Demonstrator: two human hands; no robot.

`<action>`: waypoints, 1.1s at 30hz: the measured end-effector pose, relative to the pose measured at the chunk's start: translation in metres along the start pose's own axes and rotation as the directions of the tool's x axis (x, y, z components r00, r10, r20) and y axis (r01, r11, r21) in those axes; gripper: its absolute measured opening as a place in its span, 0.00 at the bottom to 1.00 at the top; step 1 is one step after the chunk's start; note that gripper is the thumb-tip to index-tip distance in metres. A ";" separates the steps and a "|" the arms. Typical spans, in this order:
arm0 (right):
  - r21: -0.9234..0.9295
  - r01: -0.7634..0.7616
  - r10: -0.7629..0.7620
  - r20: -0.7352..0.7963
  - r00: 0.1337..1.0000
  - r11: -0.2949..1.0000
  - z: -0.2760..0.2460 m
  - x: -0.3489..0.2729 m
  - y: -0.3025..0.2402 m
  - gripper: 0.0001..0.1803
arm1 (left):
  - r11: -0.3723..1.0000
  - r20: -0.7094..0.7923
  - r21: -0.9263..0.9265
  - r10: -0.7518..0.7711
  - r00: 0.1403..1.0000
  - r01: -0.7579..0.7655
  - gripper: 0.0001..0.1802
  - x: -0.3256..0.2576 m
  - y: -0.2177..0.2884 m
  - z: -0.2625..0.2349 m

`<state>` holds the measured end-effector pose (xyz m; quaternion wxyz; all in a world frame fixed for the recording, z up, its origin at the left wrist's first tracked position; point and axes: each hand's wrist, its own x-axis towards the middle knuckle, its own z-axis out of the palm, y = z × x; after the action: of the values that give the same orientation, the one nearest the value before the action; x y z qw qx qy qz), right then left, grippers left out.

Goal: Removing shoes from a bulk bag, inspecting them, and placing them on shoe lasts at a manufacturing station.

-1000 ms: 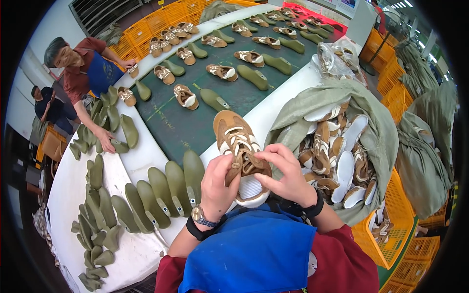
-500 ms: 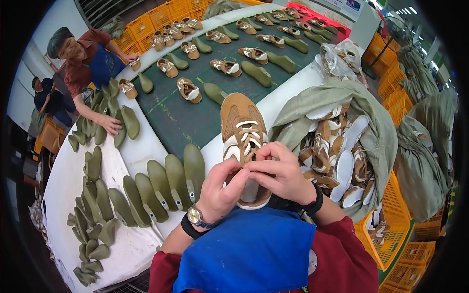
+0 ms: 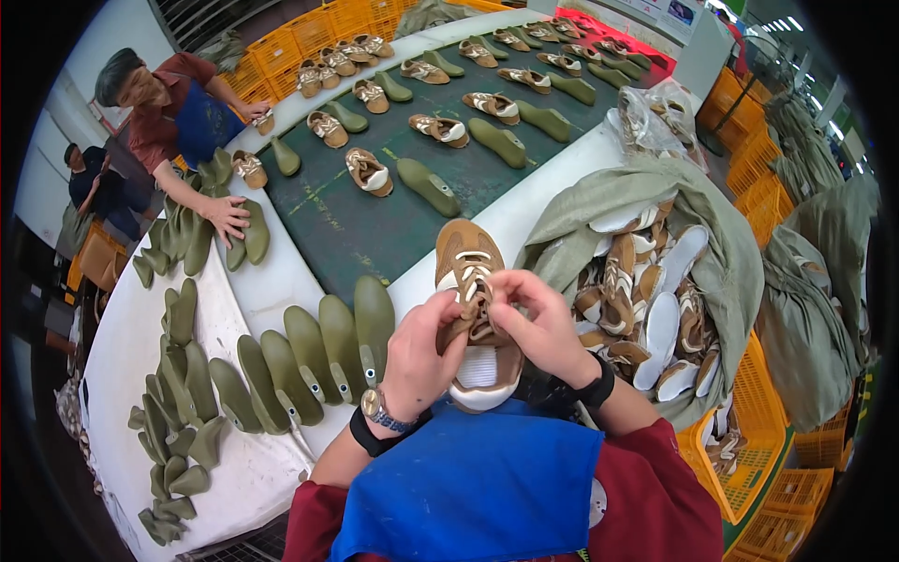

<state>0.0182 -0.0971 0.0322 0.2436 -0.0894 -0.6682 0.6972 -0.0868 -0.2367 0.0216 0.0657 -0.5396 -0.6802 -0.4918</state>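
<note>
A brown and white lace-up sneaker [image 3: 468, 245] rests against my blue apron [image 3: 468, 482], its toe pointing away and its heel toward me. My left hand [image 3: 419, 348] is closed in a pinch on the shoe's left opening edge, by the tongue. At the white shoelace [image 3: 478, 272], my right hand [image 3: 541, 323] has its thumb and fingertips pinched together on the right of the eyelets. The shoe's opening faces me and shows a white lining at the heel. Just left of my left hand stands a row of green shoe lasts [image 3: 337, 347].
A green conveyor belt [image 3: 309, 225] carries sneakers and lasts. To my right, a grey-green cloth sack [image 3: 730, 253] holds several sneakers above a yellow crate [image 3: 763, 421]. More lasts [image 3: 173, 393] lie on the white table [image 3: 234, 506]. A co-worker's hand [image 3: 228, 220] touches lasts at the far left.
My hands have moved apart, spreading the shoe's opening. The shoe's toe has tipped lower. Items on the belt have shifted slightly right. The co-worker's hand has moved up and right.
</note>
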 end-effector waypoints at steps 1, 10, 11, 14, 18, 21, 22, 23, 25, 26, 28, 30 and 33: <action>-0.143 0.129 -0.137 -0.051 0.989 0.981 0.001 0.000 0.000 0.15 | 0.996 0.011 0.009 -0.091 0.996 0.091 0.30 0.000 -0.004 -0.001; -0.536 0.455 -0.202 0.464 0.862 0.711 0.013 -0.009 0.014 0.17 | 0.970 -0.232 0.029 -0.227 0.946 0.240 0.25 0.007 -0.032 -0.023; -0.576 0.388 -0.115 0.452 0.885 0.720 0.014 -0.008 0.015 0.17 | 0.966 -0.269 -0.019 -0.253 0.929 0.257 0.25 0.006 -0.043 -0.029; -0.574 0.397 -0.103 0.476 0.873 0.716 0.023 0.006 0.026 0.15 | 0.947 -0.246 -0.059 -0.320 0.915 0.315 0.26 -0.001 -0.058 -0.041; -0.505 0.513 -0.182 0.566 0.804 0.694 0.030 0.048 0.052 0.14 | 0.904 -0.062 0.042 -0.422 0.904 0.425 0.35 -0.005 -0.064 -0.074; -0.568 0.464 -0.051 0.594 0.803 0.680 0.026 0.108 0.083 0.15 | 0.870 0.047 0.289 -0.430 0.902 0.400 0.33 -0.033 -0.080 -0.112; -0.595 0.402 0.059 0.605 0.794 0.696 0.025 0.132 0.088 0.16 | 0.831 0.079 0.351 -0.486 0.870 0.432 0.32 -0.049 -0.086 -0.123; -0.628 0.337 0.169 0.605 0.778 0.701 0.025 0.158 0.090 0.17 | 0.798 0.093 0.375 -0.538 0.838 0.471 0.30 -0.067 -0.094 -0.132; -0.667 0.279 0.285 0.606 0.743 0.691 0.032 0.207 0.104 0.19 | 0.711 0.091 0.413 -0.654 0.751 0.569 0.29 -0.104 -0.102 -0.146; -0.669 0.288 0.302 0.620 0.724 0.685 0.039 0.229 0.118 0.19 | 0.701 0.067 0.430 -0.653 0.755 0.568 0.30 -0.129 -0.110 -0.148; -0.675 0.302 0.323 0.635 0.701 0.673 0.059 0.267 0.144 0.19 | 0.629 0.016 0.510 -0.689 0.724 0.587 0.34 -0.157 -0.114 -0.148; -0.669 0.315 0.311 0.643 0.700 0.673 0.087 0.298 0.186 0.20 | 0.586 -0.023 0.477 -0.737 0.675 0.655 0.38 -0.176 -0.121 -0.141; -0.654 0.363 0.276 0.665 0.694 0.663 0.137 0.322 0.261 0.20 | 0.505 -0.052 0.392 -0.822 0.567 0.769 0.46 -0.188 -0.129 -0.125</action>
<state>-0.3800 -0.0676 -0.1455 -0.0781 0.1162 -0.9337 0.3296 -0.1679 -0.4468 -0.1084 -0.1155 -0.1761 -0.9340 -0.2886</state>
